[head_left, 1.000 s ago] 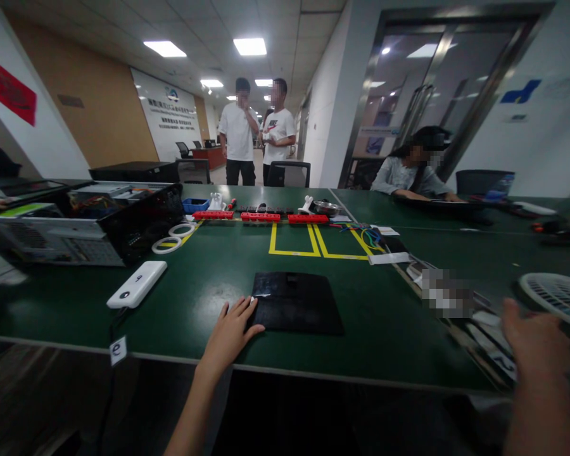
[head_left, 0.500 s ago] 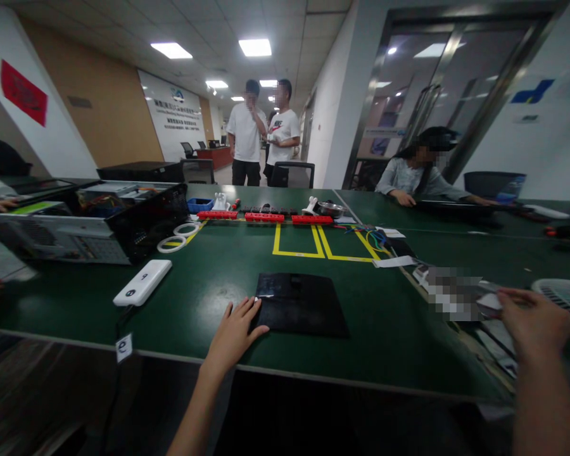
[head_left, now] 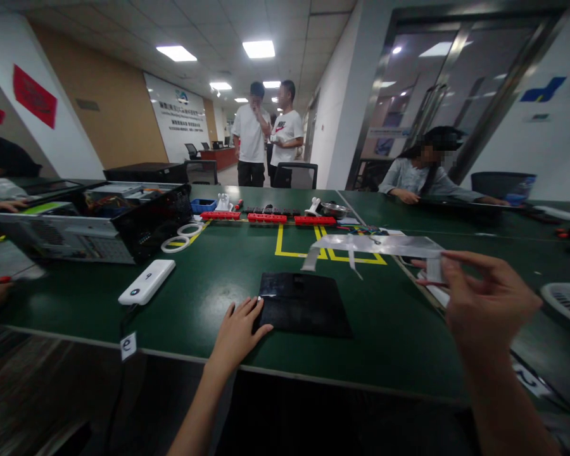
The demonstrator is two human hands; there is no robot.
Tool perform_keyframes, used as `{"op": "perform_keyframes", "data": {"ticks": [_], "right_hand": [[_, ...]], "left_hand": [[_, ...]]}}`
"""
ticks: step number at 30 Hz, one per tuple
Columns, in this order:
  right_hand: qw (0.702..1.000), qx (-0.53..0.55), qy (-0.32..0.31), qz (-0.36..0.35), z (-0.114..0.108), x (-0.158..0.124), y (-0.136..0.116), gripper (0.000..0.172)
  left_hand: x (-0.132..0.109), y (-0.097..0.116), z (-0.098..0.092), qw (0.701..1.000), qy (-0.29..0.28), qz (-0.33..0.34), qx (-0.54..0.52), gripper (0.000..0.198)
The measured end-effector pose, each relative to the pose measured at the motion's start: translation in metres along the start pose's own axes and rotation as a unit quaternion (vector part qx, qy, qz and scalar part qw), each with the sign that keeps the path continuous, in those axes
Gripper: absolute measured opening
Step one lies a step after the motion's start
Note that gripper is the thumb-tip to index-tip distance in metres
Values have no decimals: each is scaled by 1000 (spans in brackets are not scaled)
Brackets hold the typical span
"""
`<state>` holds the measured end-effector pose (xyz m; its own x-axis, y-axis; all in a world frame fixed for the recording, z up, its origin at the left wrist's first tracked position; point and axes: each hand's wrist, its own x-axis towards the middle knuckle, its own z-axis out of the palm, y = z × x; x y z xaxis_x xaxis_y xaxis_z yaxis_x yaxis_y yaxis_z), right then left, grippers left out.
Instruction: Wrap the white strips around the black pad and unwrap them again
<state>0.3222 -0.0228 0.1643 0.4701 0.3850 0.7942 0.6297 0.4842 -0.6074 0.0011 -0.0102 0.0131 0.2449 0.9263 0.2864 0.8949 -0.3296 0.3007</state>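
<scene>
The left hand (head_left: 240,329) lies flat, fingers spread, on the green surface (head_left: 389,342) at lower centre of the frame, its fingertips touching the left edge of the black mat (head_left: 301,303). At right of the frame the right hand (head_left: 484,304) is raised above the surface, its grip pinched together on one end of a clear film sheet (head_left: 380,245), which hangs in the air across the yellow tape boxes (head_left: 308,244). The step in hand looks like carrying the sheet toward the mat; the next move calls for lowering it level and square over the mat while the left hand steadies the edge.
</scene>
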Motion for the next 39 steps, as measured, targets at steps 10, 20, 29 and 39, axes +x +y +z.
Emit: {"op": "perform_keyframes", "data": {"ticks": [10, 20, 29, 39], "right_hand": [[854, 192, -221, 430, 16, -83, 35, 36], [860, 126, -254, 424, 25, -116, 59, 41], [872, 141, -263, 389, 41, -126, 60, 41], [886, -7, -354, 298, 33, -112, 58, 30]], "left_hand": [[1, -34, -5, 879, 130, -124, -442, 47], [-15, 37, -1, 990, 52, 97, -91, 41], [-4, 68, 20, 994, 10, 95, 49, 61], [-2, 57, 15, 993, -12, 105, 43, 63]]}}
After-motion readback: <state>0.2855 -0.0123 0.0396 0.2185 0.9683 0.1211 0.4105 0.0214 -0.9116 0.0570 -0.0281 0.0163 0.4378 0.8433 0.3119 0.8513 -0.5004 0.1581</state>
